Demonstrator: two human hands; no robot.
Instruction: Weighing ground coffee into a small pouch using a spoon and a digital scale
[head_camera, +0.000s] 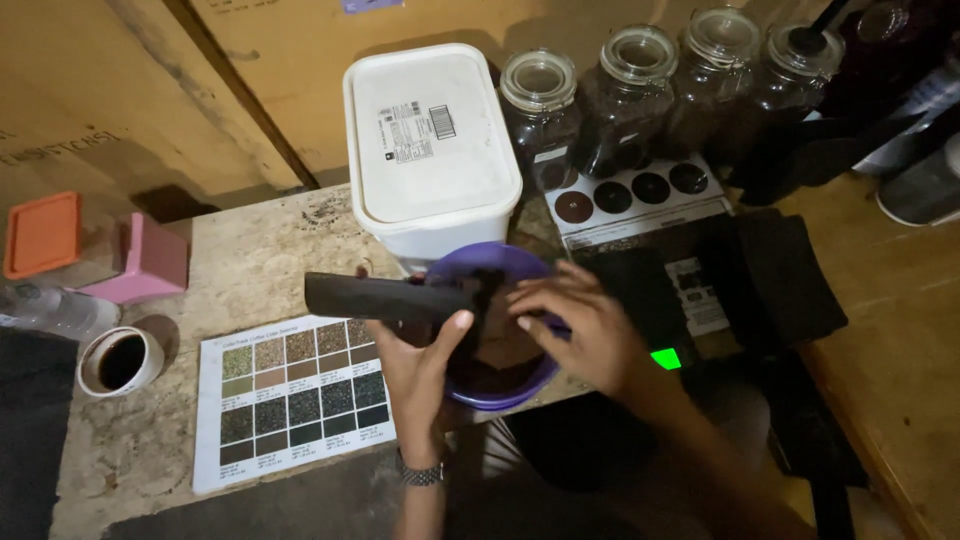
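A dark flat tool (385, 297) lies level over a purple bowl (497, 400) of brown grounds. The left hand (425, 370) comes up from below, wrist bent back, thumb closed over the tool's near end. Just to its right, the right hand (580, 325) lays spread, slightly curled fingers on the bowl's rim, apparently gripping nothing. A white lidded tub (430, 140) stands beyond both hands.

Probably a coffee workshop: bean jars (628, 100), colour chart (295, 400), rough worktable (250, 270).

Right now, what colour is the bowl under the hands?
Purple; the bowl shows best in the head view.
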